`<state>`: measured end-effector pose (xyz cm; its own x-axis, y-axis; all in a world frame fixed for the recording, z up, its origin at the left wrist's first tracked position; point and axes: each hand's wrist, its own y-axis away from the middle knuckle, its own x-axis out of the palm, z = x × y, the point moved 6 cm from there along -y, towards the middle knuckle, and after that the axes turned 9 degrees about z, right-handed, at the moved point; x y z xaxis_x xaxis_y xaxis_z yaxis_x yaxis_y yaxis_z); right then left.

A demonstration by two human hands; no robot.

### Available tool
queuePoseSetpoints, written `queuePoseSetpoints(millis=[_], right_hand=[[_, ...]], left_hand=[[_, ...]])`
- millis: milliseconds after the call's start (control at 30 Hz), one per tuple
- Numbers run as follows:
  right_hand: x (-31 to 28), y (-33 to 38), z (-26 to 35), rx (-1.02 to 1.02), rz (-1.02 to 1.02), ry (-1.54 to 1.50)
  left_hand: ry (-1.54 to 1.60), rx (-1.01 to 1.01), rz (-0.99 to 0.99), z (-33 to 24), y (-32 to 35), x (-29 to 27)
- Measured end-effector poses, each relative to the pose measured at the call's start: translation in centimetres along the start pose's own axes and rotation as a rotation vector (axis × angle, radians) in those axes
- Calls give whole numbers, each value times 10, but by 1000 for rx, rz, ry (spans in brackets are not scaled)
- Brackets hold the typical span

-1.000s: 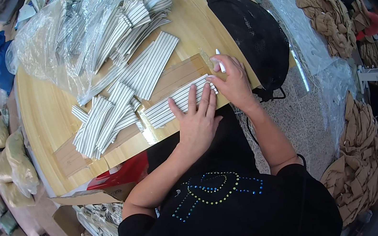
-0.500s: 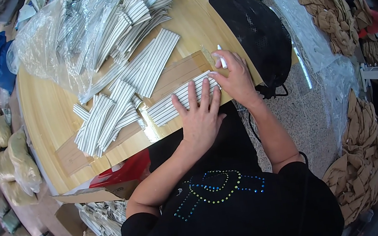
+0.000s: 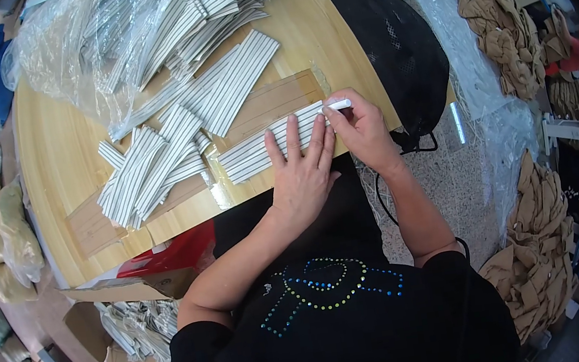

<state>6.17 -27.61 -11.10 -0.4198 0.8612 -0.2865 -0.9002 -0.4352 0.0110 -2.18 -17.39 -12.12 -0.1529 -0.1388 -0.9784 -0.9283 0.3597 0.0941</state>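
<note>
My left hand (image 3: 301, 175) lies with fingers spread on a white fabric strip (image 3: 245, 159) with dark stripes, pressing it flat near the table's front edge. At the strip's right end, my right hand (image 3: 366, 133) pinches a slim white pen (image 3: 340, 105), which lies nearly level; its tip is hidden by the fingers. Under the strip is a brown cardboard sheet (image 3: 277, 103) with drawn lines, taped to the table. To the left a small heap of striped strips (image 3: 151, 169) overlaps, and more strips (image 3: 244, 84) lie beyond the cardboard.
A large stack of striped fabric (image 3: 204, 19) sits partly under clear plastic (image 3: 67, 71) on the wooden table (image 3: 56, 177). A black mesh bag (image 3: 397, 54) drapes over the right edge. Below left is a cardboard box (image 3: 92, 331) of fabric. Brown garments (image 3: 528, 273) are piled at right.
My right hand has tilted the pen from upright to nearly level and moved it down to the strip's right end. The left hand stays flat on the strip. The view has shifted slightly.
</note>
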Motion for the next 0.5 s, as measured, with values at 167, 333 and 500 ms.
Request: queuePoseSetpoints(millis=[167,333,500], right_hand=[[-2,-3,0,17,-36,83],[0,-6,5,-54,-24,222],[9,-10,6,56,-12,357]], left_hand=[[-3,6,-15,1,0,-2],[-18,23,-26,-1,0,1],[-13,19,-50,0,-1,1]])
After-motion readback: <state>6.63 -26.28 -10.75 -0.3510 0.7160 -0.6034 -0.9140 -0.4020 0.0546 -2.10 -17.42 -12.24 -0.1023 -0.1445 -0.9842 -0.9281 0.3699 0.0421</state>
